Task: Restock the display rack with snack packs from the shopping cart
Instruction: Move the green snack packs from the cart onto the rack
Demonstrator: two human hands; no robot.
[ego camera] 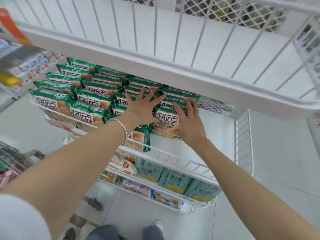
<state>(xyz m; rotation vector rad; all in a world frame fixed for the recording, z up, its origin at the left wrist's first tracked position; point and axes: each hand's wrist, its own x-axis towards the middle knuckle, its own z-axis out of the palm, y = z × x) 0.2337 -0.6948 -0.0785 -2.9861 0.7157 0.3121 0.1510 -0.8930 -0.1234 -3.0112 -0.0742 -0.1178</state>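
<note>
White tiles cover the floor (277, 153) of a shop. A tall white rack (121, 47) with wire shelves stands right in front of the person. The top shelf has nothing on it that I can see.

The middle shelf (173, 153) holds lots of green snack packs (90, 99). They lie in rows, one over the next, and fill the left side and the middle. The right end of this shelf is bare.

Both arms reach out to the packs. The left hand (142, 108) is open wide, fingers spread, pressing flat on the pile. It has a thin bracelet (123, 129) on the wrist. The right hand (189, 123) is open too. Its fingers lie straight on the last pack (166, 123) at the right end of the rows. Neither hand is gripping anything.

Lower down, another shelf holds pale blue packs (174, 181). Part of the shopping cart (10, 160) shows at the left edge, but it is blurry.
</note>
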